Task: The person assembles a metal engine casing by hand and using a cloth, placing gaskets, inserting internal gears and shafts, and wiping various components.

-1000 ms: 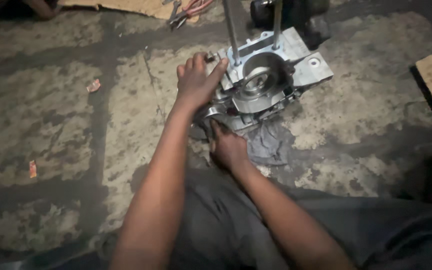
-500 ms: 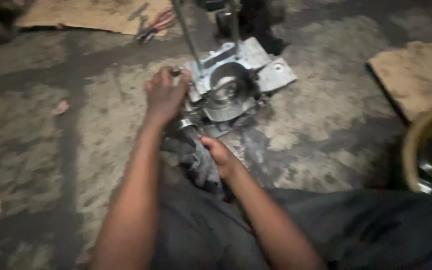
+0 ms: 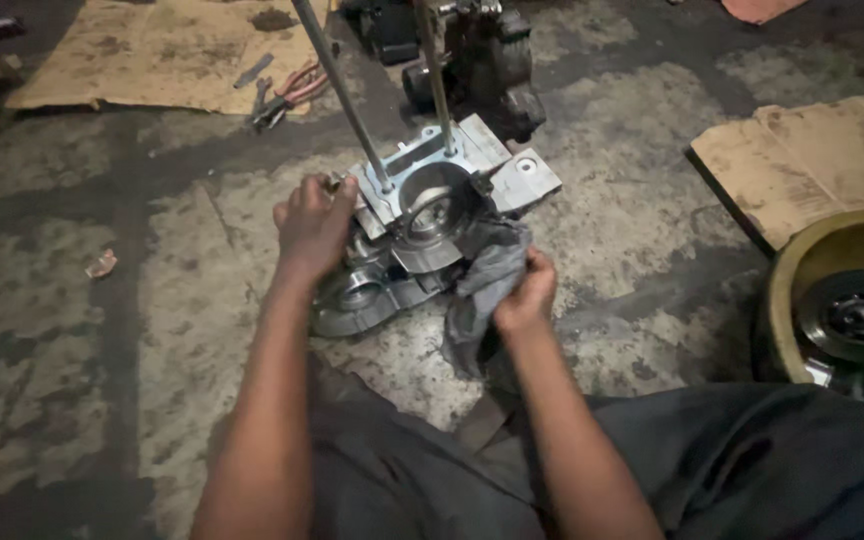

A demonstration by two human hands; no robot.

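Aluminium casing (image 3: 422,215) — left hand (image 3: 312,225) gripping its edge, right hand (image 3: 527,295) clamped on rag (image 3: 482,290).
Risk: rag may snag a stud (image 3: 347,100) — casing tips.

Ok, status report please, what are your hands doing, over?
Left hand gripping metal engine case at its edge. Right hand holding grey rag against the case. Two upright rods stand in it.

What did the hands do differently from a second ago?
The right hand has picked the grey rag up off the floor and lifted it to the side of the metal engine case. The left hand stays on the case's left edge, and the two long rods still stand upright.
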